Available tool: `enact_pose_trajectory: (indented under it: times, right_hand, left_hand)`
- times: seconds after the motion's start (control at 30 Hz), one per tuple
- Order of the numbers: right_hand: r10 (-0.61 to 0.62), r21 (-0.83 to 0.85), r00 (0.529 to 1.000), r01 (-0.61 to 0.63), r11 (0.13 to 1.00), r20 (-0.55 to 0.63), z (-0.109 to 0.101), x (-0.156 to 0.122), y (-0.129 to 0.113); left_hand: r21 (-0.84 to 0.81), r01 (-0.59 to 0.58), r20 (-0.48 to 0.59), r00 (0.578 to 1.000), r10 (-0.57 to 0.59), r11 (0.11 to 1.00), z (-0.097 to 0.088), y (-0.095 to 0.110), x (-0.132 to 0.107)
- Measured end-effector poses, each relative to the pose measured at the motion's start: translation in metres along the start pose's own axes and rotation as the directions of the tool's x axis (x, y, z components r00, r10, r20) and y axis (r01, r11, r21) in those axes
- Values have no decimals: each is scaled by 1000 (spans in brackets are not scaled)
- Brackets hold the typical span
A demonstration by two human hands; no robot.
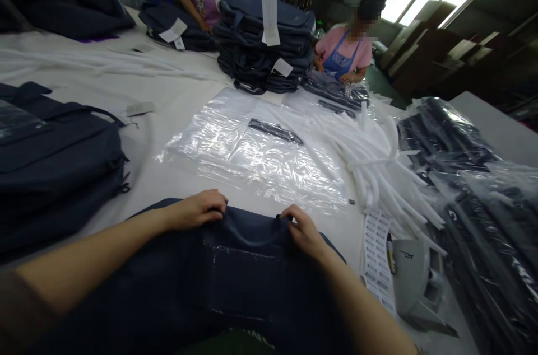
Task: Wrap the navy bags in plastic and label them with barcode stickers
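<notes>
A navy fabric bag (pixel 247 282) lies flat on the table right in front of me, with a clear plastic patch or sleeve on its face. My left hand (pixel 197 210) grips its top edge, and my right hand (pixel 305 232) pinches the same edge further along. A strap or handle loop (pixel 252 226) sags between my hands. Just beyond them lies a flat, clear plastic bag (pixel 252 162) with a dark strap piece (pixel 275 131) on it. A strip of white barcode labels (pixel 377 260) lies near my right hand.
White foam tubes (pixel 378 170) lie to the right, beside plastic-wrapped dark goods (pixel 474 204). A grey dispenser (pixel 414 282) stands at lower right. Another navy bag (pixel 54 170) lies left. A tagged stack of navy bags (pixel 264 41) stands ahead, with two co-workers (pixel 344 47) beyond the white table (pixel 168 92).
</notes>
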State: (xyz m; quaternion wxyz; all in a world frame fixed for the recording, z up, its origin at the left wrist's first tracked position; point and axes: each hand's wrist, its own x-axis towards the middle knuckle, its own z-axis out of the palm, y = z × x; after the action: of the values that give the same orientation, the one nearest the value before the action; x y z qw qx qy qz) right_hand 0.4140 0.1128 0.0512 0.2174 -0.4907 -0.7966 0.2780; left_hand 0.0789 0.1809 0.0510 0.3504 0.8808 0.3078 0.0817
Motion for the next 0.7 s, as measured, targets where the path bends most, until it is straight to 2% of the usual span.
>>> enact_pose_trajectory:
  times: [0.03,0.07,0.1,0.17,0.2,0.23,0.27,0.3,0.33,0.37,0.4,0.43,0.5,0.6,0.7]
  right_hand:
    - [1,70,1000,-1,998,-8,-5,-3,-3]
    - [-45,101,998,40,994,50,-9,-9,-8]
    - [-126,99,979,111,989,162,-11,-17,-12]
    - [-264,50,871,268,962,415,-11,-37,-21]
    - [-288,17,827,320,947,482,-10,-45,-24]
    - [-297,-17,819,350,937,491,-9,-51,-25]
    - [-299,-50,844,356,933,445,-10,-55,-24]
    - [-293,-80,887,342,936,356,-12,-54,-20]
    - [-276,-102,932,306,947,235,-16,-50,-13]
    - [-241,-110,965,252,962,101,-20,-42,-3]
    - [-191,-101,981,188,977,-22,-24,-31,10]
    - [-130,-80,984,121,989,-119,-28,-18,25]
    - [17,-46,972,-28,999,-234,-31,14,60]
    - [251,-71,918,-285,956,-308,-24,62,112]
    - [355,-120,874,-412,903,-331,-11,94,149]
  left_hand:
    - [-95,32,-30,999,-35,995,-6,2,-1]
    - [-159,37,-13,999,-39,987,-11,5,-4]
    - [-178,22,53,998,-13,984,-14,10,-8]
    - [-125,-45,228,971,73,991,-15,18,-19]
    - [-94,-69,260,961,91,993,-14,20,-24]
    - [-78,-66,222,972,82,995,-14,20,-27]
    - [-85,-42,113,992,52,995,-15,18,-28]
    - [-109,-6,-43,999,2,994,-18,13,-25]
    - [-136,35,-204,977,-62,990,-22,7,-20]
    - [-152,77,-334,934,-125,985,-28,-1,-12]
    - [-155,118,-415,893,-173,981,-35,-11,-1]
    - [-141,157,-457,866,-205,977,-42,-21,13]
    - [-92,224,-471,849,-241,970,-56,-43,45]
    - [-26,321,-469,832,-295,947,-67,-79,97]
    - [31,455,-397,823,-407,890,-65,-117,140]
